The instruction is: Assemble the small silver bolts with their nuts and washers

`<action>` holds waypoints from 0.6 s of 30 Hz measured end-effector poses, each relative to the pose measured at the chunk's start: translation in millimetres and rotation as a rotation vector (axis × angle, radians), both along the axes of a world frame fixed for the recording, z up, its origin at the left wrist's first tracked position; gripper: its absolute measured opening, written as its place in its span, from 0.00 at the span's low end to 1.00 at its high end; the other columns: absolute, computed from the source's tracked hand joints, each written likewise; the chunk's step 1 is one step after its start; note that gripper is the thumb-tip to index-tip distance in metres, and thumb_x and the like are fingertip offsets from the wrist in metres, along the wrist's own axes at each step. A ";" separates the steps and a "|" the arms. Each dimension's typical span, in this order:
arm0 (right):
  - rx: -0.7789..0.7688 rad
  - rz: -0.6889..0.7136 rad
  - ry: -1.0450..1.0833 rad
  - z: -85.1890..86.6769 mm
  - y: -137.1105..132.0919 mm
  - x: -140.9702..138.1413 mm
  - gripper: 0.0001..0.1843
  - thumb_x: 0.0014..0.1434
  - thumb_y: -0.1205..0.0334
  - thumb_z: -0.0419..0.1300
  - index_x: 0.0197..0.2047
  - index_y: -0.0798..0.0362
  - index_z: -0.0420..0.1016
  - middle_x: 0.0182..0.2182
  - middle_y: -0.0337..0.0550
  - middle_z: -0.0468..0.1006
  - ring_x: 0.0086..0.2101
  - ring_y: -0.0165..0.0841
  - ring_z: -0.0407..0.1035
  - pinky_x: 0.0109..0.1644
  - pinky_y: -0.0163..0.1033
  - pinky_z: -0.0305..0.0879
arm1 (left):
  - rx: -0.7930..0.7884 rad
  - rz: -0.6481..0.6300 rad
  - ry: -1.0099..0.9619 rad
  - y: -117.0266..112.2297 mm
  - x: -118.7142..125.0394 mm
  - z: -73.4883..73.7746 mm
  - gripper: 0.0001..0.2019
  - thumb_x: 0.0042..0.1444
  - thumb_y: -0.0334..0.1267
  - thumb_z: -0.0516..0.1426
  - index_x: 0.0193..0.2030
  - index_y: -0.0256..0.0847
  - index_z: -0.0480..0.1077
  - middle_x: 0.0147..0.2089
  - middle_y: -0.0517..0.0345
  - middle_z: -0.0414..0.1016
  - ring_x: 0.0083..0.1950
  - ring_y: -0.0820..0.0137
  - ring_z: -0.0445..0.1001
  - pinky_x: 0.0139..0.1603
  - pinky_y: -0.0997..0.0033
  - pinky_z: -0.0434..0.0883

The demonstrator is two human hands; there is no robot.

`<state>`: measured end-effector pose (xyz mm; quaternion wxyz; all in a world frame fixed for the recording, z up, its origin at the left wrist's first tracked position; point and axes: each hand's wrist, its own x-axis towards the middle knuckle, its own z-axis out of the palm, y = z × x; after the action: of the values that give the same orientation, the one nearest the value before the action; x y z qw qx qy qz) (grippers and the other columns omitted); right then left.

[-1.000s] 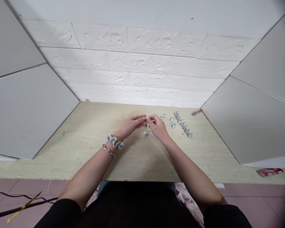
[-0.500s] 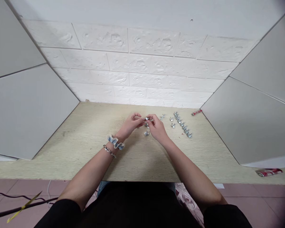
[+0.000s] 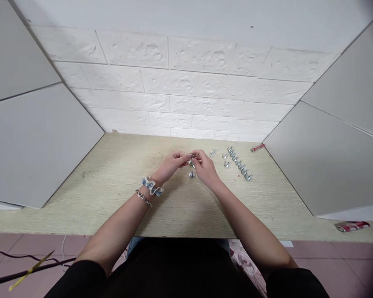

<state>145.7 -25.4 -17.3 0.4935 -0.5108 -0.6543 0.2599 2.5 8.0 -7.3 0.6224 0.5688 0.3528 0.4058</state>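
A small silvery metal piece (image 3: 192,155), mostly hidden by fingers, is held above the pale wood-grain tabletop (image 3: 186,211), where both hands meet. The bare left hand (image 3: 171,164) and bare right hand (image 3: 205,169) each have thumb and fingers closed on it; its exact shape is too small to tell. Just beneath, on the tabletop, a silvery round-based metal fitting (image 3: 192,174) stands stem up. Right of the hands lie a few loose silvery fittings (image 3: 226,164), then a slanting row of silvery metal fittings (image 3: 238,162). Farther right, a red cylinder (image 3: 257,147) lies near the grey side panel (image 3: 323,153).
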 end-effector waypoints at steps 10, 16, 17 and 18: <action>-0.116 0.033 0.020 0.1 -0.7 -0.7 0.17 0.60 0.53 0.48 0.50 0.49 0.64 0.45 0.43 0.73 0.43 0.33 0.68 0.49 0.41 0.61 | 0.080 0.030 0.084 -0.3 -1.8 1.1 0.15 0.51 0.46 0.56 0.22 0.36 0.66 0.23 0.60 0.66 0.28 0.75 0.64 0.34 0.71 0.63; -0.170 -0.063 0.045 2.9 -2.9 1.2 0.29 0.58 0.36 0.42 0.21 0.52 0.59 0.19 0.36 0.62 0.25 0.29 0.59 0.31 0.35 0.55 | 0.136 0.026 0.149 -7.5 0.6 9.2 0.15 0.52 0.45 0.55 0.22 0.36 0.65 0.24 0.61 0.66 0.29 0.75 0.64 0.34 0.72 0.62; -0.190 -0.064 0.057 3.6 -3.2 1.3 0.31 0.57 0.34 0.42 0.18 0.52 0.57 0.17 0.35 0.59 0.23 0.28 0.56 0.29 0.35 0.53 | 0.149 0.013 0.156 -8.3 0.8 10.2 0.15 0.52 0.45 0.55 0.22 0.36 0.65 0.25 0.61 0.66 0.29 0.75 0.64 0.34 0.73 0.61; -0.208 -0.063 0.067 4.3 -3.5 1.3 0.32 0.56 0.33 0.42 0.17 0.52 0.55 0.15 0.35 0.56 0.22 0.28 0.54 0.28 0.35 0.51 | 0.162 -0.003 0.160 -9.0 0.9 11.1 0.14 0.52 0.44 0.55 0.21 0.37 0.63 0.25 0.61 0.66 0.29 0.75 0.63 0.34 0.73 0.61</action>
<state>147.1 -28.9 -13.0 0.4672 -0.5705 -0.5906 0.3278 3.4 -1.0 3.7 0.5447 0.6484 0.3665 0.3853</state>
